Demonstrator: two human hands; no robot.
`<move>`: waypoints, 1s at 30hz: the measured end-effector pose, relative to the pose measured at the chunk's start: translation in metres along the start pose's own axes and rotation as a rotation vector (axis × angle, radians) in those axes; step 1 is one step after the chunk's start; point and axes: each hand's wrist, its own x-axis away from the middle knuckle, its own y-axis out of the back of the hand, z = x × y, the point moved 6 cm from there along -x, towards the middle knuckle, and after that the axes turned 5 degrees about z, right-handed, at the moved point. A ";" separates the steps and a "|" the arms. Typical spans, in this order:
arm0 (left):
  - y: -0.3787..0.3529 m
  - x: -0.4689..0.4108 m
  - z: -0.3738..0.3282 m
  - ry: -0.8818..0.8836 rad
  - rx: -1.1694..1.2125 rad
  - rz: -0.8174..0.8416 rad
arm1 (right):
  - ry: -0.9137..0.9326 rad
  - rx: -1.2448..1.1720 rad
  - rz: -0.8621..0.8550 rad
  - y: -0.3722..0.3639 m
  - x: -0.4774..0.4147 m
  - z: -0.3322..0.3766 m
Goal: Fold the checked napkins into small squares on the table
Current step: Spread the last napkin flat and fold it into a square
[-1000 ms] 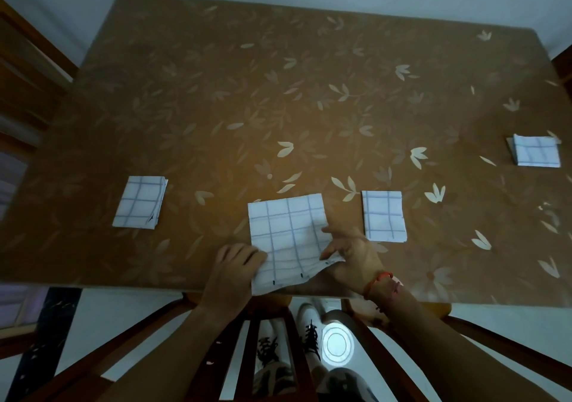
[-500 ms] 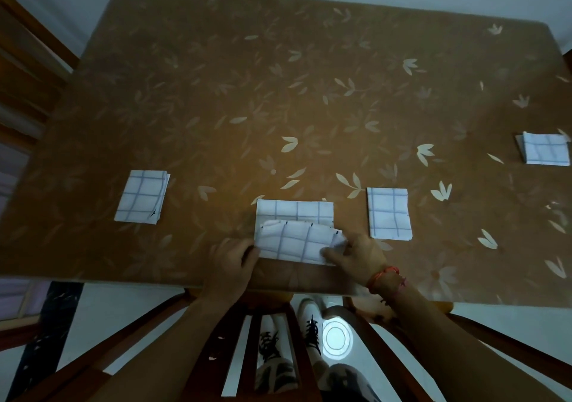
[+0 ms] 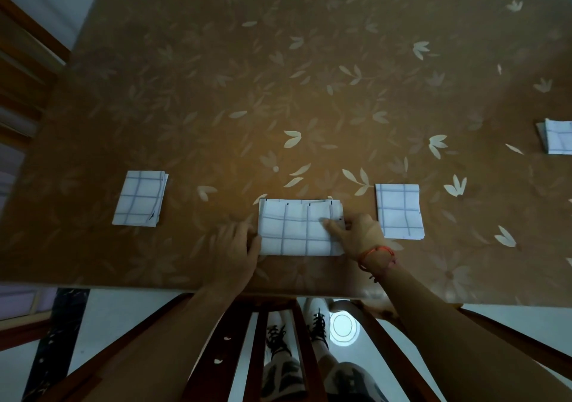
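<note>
Item 1. Left folded napkin: white with a blue check, folded to a small stack, flat on the bench towards its left side, well apart from the hands.

Item 2. Left hand: palm down on the bench, just beside the centre napkin's left edge. The fingers are relaxed, slightly spread and grip nothing. The thumb side touches the cloth's near left corner.

Item 3. Centre napkin: checked cloth folded in half to a wide rectangle, flat near the bench's near edge, between the two hands. The upper layer's far edge lies almost level with the layer beneath.

Item 4. Right hand: at the centre napkin's right edge. The forefinger is stretched out flat on top of the cloth and presses it down. The other fingers rest at the far right corner. Whether the thumb is under the cloth cannot be told. A red cord bracelet is on the wrist.

Item 5. Right folded napkin: small checked stack, flat, just beside the right hand.

Item 6. Far-right napkin: folded checked stack, cut off by the picture edge, well apart from the others.

Item 7. Bench surface: brown with a pale leaf pattern.
</note>
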 end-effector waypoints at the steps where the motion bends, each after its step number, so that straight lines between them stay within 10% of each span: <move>1: 0.002 0.001 -0.003 -0.052 -0.057 -0.023 | -0.001 0.017 -0.004 0.001 -0.002 0.002; 7: -0.019 0.003 -0.017 -0.387 -0.282 0.104 | -0.025 0.070 -0.009 -0.005 -0.014 -0.001; 16: -0.030 -0.009 -0.011 -0.319 -0.363 0.263 | -0.001 0.226 -0.210 0.008 -0.005 0.007; 20: -0.031 -0.011 -0.009 -0.297 -0.368 0.291 | 0.329 0.378 -0.402 -0.003 0.011 0.038; 30: -0.035 -0.008 -0.005 -0.299 -0.372 0.311 | 0.532 0.706 -0.009 -0.091 0.011 0.050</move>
